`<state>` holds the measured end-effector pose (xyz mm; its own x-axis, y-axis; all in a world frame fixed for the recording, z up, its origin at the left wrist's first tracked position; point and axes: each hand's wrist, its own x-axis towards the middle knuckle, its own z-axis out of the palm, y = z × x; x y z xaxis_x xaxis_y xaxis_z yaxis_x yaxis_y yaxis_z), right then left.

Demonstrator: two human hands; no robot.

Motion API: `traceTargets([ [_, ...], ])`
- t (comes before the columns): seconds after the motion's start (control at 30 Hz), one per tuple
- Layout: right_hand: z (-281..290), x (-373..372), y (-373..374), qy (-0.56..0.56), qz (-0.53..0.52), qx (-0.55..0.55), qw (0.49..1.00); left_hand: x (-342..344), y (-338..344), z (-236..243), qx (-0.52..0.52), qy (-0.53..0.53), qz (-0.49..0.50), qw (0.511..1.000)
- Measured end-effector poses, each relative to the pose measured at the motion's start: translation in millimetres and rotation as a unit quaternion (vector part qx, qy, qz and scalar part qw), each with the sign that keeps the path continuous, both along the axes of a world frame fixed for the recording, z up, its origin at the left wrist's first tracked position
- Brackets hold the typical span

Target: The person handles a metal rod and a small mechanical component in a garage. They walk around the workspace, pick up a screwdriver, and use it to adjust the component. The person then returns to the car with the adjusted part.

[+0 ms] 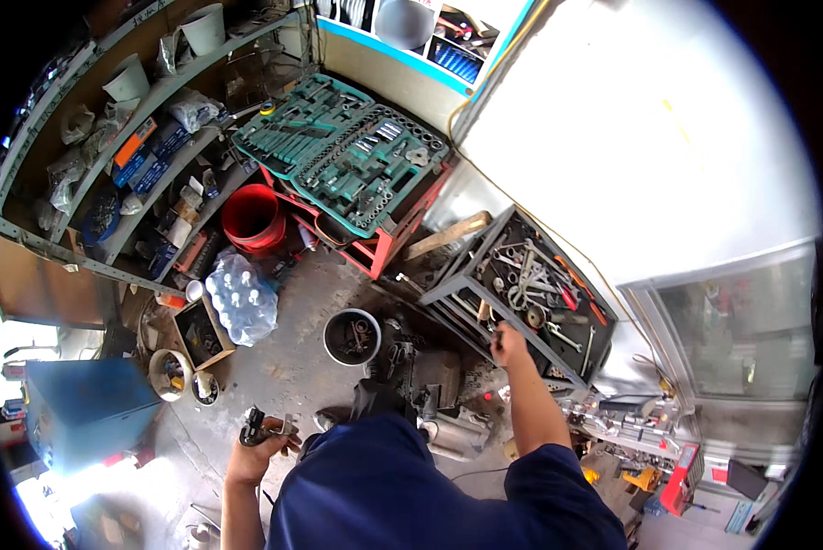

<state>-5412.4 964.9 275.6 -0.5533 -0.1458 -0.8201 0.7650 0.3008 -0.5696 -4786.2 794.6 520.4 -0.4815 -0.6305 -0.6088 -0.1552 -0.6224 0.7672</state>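
Note:
My left hand (257,456) is closed round a small black metal part (252,427) with a silvery piece beside the fingers; its exact kind does not show. My right hand (510,346) reaches out to the near edge of a grey metal tool cart (519,323). Its fingers are curled together at a dark, thin thing that is too small to name. On the cart's top tray lie loose wrenches (567,340), pliers (519,295) and a red-handled tool (567,295), just beyond that hand.
A large green socket set case (315,194) lies spread on a red stand (381,252). Below it are a red bucket (254,220), a metal bucket of scrap (352,337) and wrapped bottles (240,298). Shelving (145,110) curves along the left; a vise (434,380) stands before me.

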Motion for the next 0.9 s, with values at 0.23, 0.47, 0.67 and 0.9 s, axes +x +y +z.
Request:
traceTargets([
  [0.23,-15.9,-89.1,-52.9,0.085,-0.215,0.003,0.973,-41.6,-33.6,3.6,0.064,0.05,0.011,0.997],
  [0.47,20.9,90.7,-186.1,0.071,0.291,0.011,0.954,-26.9,-74.3,3.0,0.062,0.052,0.058,0.995],
  [0.67,59.8,170.9,-276.6,0.229,0.499,-0.042,0.835,31.6,-135.9,-12.8,0.087,0.096,0.081,0.988],
  [0.9,83.5,161.1,-358.5,0.418,0.544,0.072,0.724,91.0,-196.4,-22.4,0.065,0.134,0.089,0.985],
])
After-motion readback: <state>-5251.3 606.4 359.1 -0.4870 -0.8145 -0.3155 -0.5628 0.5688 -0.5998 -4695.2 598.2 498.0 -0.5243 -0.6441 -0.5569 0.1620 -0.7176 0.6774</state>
